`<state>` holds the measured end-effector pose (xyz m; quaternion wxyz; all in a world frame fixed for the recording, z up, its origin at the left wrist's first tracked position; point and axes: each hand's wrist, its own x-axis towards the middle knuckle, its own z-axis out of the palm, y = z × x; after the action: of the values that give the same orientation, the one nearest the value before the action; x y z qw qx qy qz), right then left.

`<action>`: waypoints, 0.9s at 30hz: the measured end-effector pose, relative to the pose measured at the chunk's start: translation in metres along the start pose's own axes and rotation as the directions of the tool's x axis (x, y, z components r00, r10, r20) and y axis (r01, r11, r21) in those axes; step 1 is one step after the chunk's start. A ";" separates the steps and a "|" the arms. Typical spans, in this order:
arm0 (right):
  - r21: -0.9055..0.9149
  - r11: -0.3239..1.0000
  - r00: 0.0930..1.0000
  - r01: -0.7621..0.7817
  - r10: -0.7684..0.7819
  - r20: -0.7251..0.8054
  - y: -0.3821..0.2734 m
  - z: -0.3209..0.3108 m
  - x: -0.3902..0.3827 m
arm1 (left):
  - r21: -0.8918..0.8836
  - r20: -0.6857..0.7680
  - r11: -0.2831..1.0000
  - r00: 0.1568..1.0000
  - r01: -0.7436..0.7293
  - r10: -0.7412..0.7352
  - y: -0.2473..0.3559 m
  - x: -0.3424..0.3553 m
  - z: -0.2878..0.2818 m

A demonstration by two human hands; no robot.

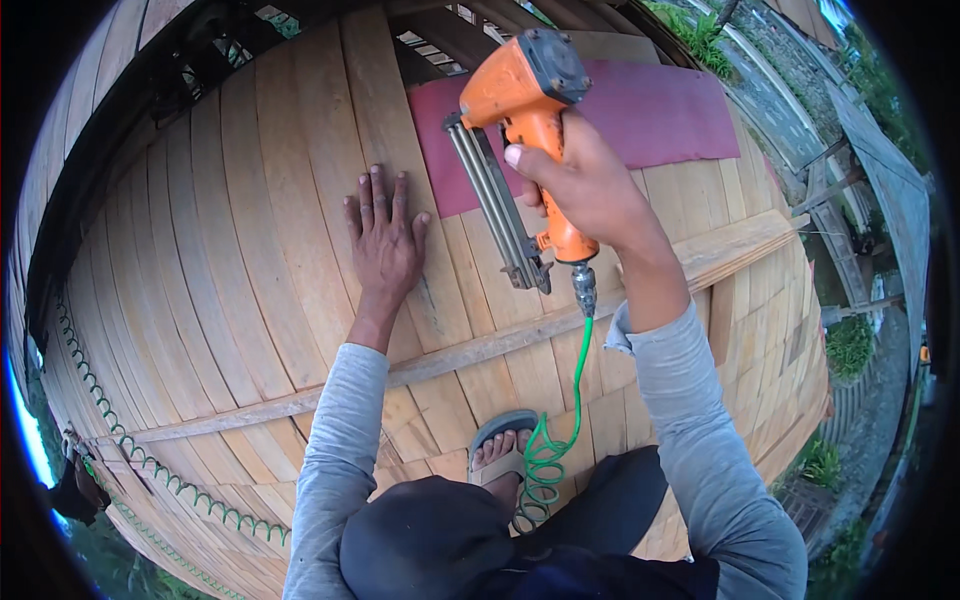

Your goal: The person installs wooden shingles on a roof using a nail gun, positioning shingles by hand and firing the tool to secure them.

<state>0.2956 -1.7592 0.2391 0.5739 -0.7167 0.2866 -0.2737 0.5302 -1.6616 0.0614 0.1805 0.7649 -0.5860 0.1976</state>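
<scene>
My right hand (590, 185) is wrapped round the grip of an orange pneumatic nail gun (510, 85), raised above the wooden boards. The gun's long metal magazine (490, 200) slants down on its left side. A green air hose (580, 385) joins a metal coupling at the base of the handle. My left hand (387, 240) lies flat with spread fingers on a wooden shingle board (350, 110), just left of a dark pink sheet (660, 115). Part of that sheet is hidden behind the nail gun and my right hand.
A long wooden batten (490, 345) crosses the sloping shingles. My sandalled foot (500, 450) stands below it, beside coiled hose. Another coiled green hose (120, 435) trails at the left. Open framing (430, 50) shows at the top. Beyond the right edge lies ground with plants (850, 345).
</scene>
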 end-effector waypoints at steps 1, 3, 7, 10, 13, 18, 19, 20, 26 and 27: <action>0.101 0.995 0.998 -0.026 0.033 -0.062 0.013 -0.010 -0.049 | -0.005 -0.024 1.000 1.000 -0.013 0.013 0.003 0.000 0.002; 0.090 0.991 0.985 -0.100 0.111 -0.131 0.024 -0.033 -0.142 | 0.002 -0.056 0.999 0.998 -0.034 0.034 0.007 0.004 0.002; -0.063 0.939 0.921 -0.338 0.316 -0.229 0.067 -0.070 -0.298 | -0.052 -0.134 0.998 0.991 -0.030 0.023 0.004 -0.001 -0.001; -0.263 0.878 0.864 -0.400 0.265 -0.429 0.076 -0.064 -0.357 | -0.163 -0.090 0.980 0.988 0.114 -0.129 0.033 0.010 -0.008; -0.416 0.755 0.809 -0.506 0.248 -0.534 0.119 -0.066 -0.390 | -0.534 -0.012 0.845 0.999 0.023 -0.035 0.112 0.027 -0.008; -0.285 0.761 0.662 -0.582 0.240 -0.710 0.214 -0.064 -0.414 | -0.672 -0.044 0.590 0.819 -0.449 0.573 0.290 0.030 0.001; -0.291 0.750 0.638 -0.595 0.221 -0.737 0.228 -0.059 -0.413 | -0.658 0.044 0.609 0.784 -0.443 0.619 0.306 0.027 0.007; -0.267 0.746 0.609 -0.610 0.226 -0.760 0.240 -0.055 -0.407 | -0.635 0.136 0.635 0.745 -0.441 0.653 0.318 0.026 0.011; -0.271 0.772 0.613 -0.575 0.186 -0.768 0.271 -0.046 -0.405 | -0.664 0.340 0.674 0.673 -0.322 0.657 0.313 0.033 0.031; -0.250 0.788 0.607 -0.562 0.187 -0.772 0.272 -0.052 -0.418 | -0.664 0.369 0.667 0.628 -0.338 0.686 0.324 0.035 0.030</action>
<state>-0.0551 -1.5391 -0.0437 0.2702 -0.5895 0.6911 -0.3191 0.2271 -1.7856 0.0683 0.1265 0.4928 -0.8422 -0.1785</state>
